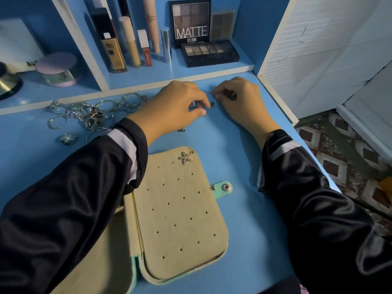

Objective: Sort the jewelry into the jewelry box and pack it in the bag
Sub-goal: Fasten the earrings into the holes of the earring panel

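Jewelry box (180,219), head view: open on the bench (244,166), long axis near-to-far, snap tab (224,187) pointing right, star earring (185,157) pinned at its far corner. Both hands work just beyond that far end, left hand (176,102) slightly nearer. It pinches what looks like a small stud (212,103). Right hand (237,100) is curled; can't tell if it holds anything. Ring pile (91,111) lies far left.

left hand (178,102) pinches a tiny earring (212,103) on the far tabletop (244,166); right hand (239,100) curled just beside; starfish stud (186,157) on the open jewelry box (180,219) nearer; rings (89,112) piled left
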Action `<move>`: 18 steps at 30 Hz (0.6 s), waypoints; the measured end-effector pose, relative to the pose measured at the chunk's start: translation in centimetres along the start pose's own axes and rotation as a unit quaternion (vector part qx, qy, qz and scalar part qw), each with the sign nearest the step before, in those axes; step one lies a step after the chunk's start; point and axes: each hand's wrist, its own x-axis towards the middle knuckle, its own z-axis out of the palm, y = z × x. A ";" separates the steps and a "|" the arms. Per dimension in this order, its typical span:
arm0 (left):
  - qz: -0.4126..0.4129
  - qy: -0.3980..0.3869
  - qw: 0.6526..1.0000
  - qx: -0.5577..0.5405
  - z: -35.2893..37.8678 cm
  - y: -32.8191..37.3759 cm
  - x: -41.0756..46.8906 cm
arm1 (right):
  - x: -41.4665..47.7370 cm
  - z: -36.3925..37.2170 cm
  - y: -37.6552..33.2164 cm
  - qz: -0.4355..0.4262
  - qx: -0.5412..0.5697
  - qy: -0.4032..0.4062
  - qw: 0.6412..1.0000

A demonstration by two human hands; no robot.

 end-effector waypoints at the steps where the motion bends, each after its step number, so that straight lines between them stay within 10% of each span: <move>1: 0.001 -0.001 1.000 -0.001 0.0 0.1 0.0 | 0.0 0.0 0.0 0.001 0.001 -0.001 1.000; 18: -0.008 -0.022 1.000 -0.007 0.2 0.0 -0.5 | -0.2 0.2 -0.3 0.003 0.014 -0.025 1.000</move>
